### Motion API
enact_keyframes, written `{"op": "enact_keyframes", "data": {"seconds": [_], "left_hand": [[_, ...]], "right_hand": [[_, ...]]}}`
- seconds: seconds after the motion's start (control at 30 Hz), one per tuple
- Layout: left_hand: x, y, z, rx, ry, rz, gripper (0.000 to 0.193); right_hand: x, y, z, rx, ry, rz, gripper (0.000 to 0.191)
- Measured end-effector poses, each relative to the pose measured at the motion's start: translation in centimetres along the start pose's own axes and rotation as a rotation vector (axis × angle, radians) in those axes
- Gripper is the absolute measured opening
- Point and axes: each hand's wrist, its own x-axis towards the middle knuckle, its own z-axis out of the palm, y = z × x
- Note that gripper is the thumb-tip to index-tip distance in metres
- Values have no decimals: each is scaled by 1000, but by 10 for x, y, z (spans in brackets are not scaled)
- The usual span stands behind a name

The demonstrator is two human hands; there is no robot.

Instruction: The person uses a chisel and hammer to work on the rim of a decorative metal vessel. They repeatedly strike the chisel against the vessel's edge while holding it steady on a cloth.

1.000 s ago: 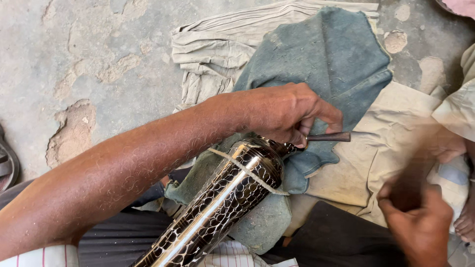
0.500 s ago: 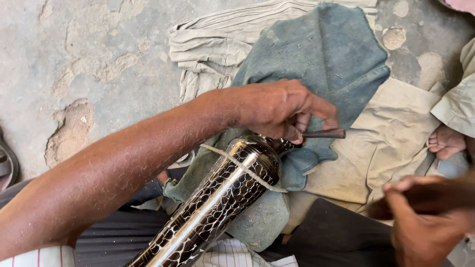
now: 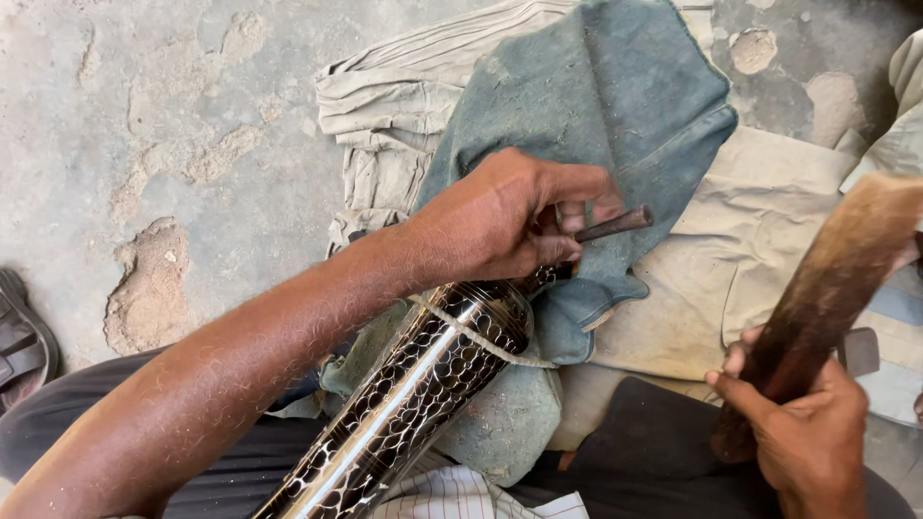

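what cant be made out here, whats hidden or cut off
Head view:
- Tip of the punch: hidden under the left hand.
- Wooden mallet: blurred, top cut by the right edge.
- Metal vessel: base cut by the bottom edge.
- Right hand: partly cut off below.

The floor [image 3: 192, 106] is rough grey concrete, pitted and worn, with a crumbled sandy patch [image 3: 144, 288] to the left of the left forearm. Beyond the left hand lie heaped cloths: a dusty blue-grey cloth [image 3: 615, 106] on top, pale beige folded fabric [image 3: 385, 106] behind it and more beige cloth [image 3: 731, 259] toward the right hand. A dark sandal [image 3: 21, 336] shows at the far left edge. Daylight falls evenly, with soft shadows.
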Motion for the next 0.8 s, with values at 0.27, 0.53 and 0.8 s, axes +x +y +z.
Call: {"op": "enact_keyframes", "data": {"seconds": [0.27, 0.53, 0.8], "left_hand": [[1, 5, 5, 31, 19, 38, 36], [-5, 13, 18, 111, 95, 64, 38], [-8, 11, 21, 69, 137, 44, 47]], "right_hand": [[4, -18, -21, 293, -56, -205, 37], [33, 2, -42, -433, 105, -336, 26], [54, 17, -59, -648, 65, -449, 23]]}}
